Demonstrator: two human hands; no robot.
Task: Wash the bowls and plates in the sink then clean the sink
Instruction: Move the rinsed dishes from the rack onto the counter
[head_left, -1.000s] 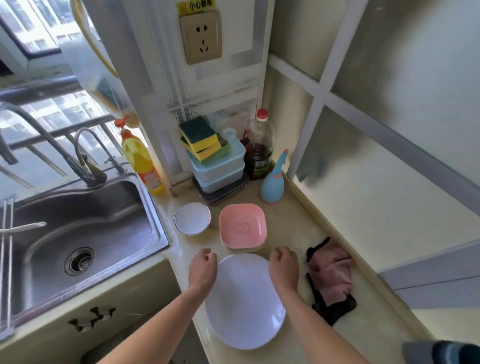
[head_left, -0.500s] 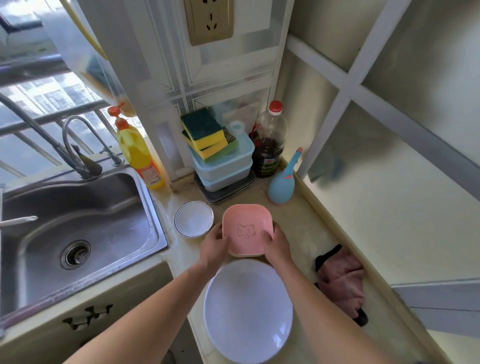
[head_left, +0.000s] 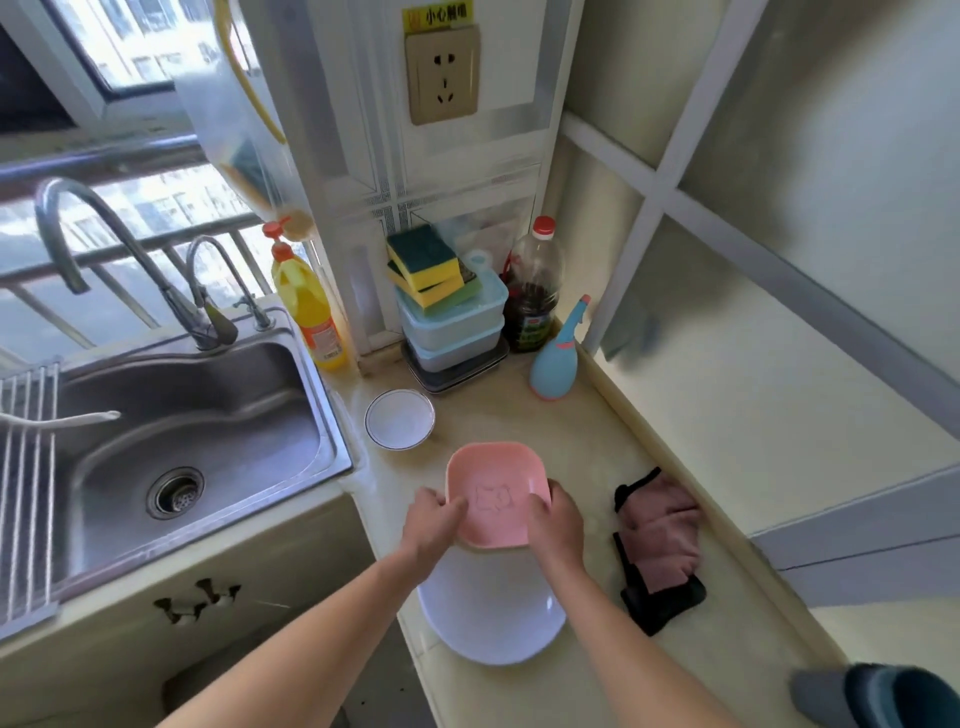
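Currently, head view: both hands hold the pink square bowl over the counter. Left hand grips its left edge, thumb curled over the rim onto the inside; right hand grips the right edge the same way. Bowl sits above the far edge of the white oval plate, which lies flat on the counter near its front edge; contact between bowl and plate cannot be told. Small white round bowl with a dark rim line sits on the counter just beyond and left of the pink one, apart from it. Stainless sink at left, drain visible, two faucets at its back rim, wire rack over its left side. Yellow dish soap bottle stands at the sink's back right corner. Stacked blue-lidded containers stand against the wall with yellow-green sponges on top. Dark sauce bottle with a red cap stands right of them, blue spray bottle in front of it. Pink and black cloth lies crumpled on the counter right of the right hand, not touching it. Wall outlet above.
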